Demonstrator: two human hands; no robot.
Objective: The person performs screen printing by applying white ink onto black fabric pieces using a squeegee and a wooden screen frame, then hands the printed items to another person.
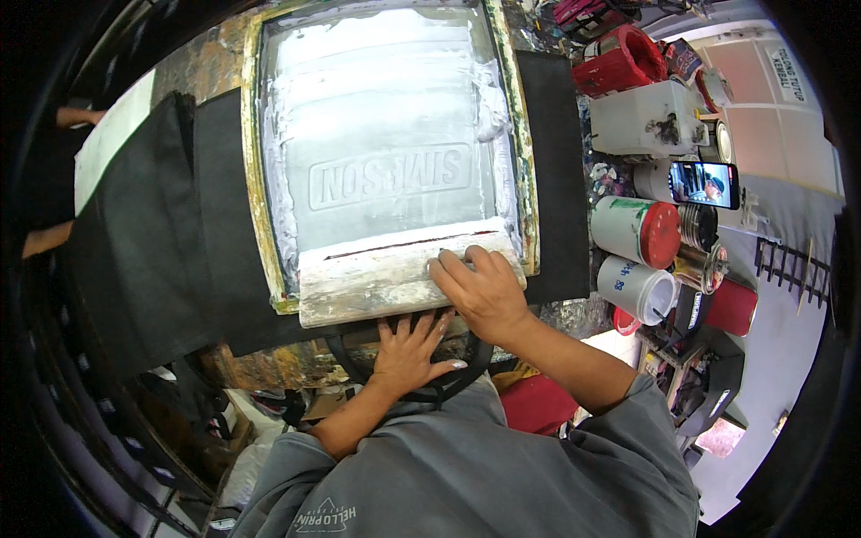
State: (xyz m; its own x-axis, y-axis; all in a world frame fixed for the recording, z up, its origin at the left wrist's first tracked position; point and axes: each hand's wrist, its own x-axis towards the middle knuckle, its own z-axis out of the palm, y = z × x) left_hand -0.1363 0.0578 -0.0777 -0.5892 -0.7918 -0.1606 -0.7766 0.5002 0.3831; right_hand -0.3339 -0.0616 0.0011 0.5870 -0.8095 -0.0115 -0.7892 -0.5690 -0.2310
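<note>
A screen printing frame [254, 179] with a yellowed, paint-crusted wooden border lies before me on black fabric [220, 224]. Thick white ink [377, 54] is spread over its mesh, where a boxed line of raised-looking lettering shows. Across the frame's near end leans a wide wooden squeegee [377, 278], streaked with white and dark red. My right hand [484, 291] is closed over the squeegee's right part, fingers curled on its top. Just below the squeegee, my left hand [408, 354] presses on the fabric's near edge, fingers spread, beside a black strap loop [350, 363].
Along the right stand a red pail [619, 63], a whitish tub [641, 117], a red-lidded container [628, 229], a white jar [632, 287] and a lit phone [704, 185]. Another person's hand [79, 117] and forearm [47, 239] show at far left.
</note>
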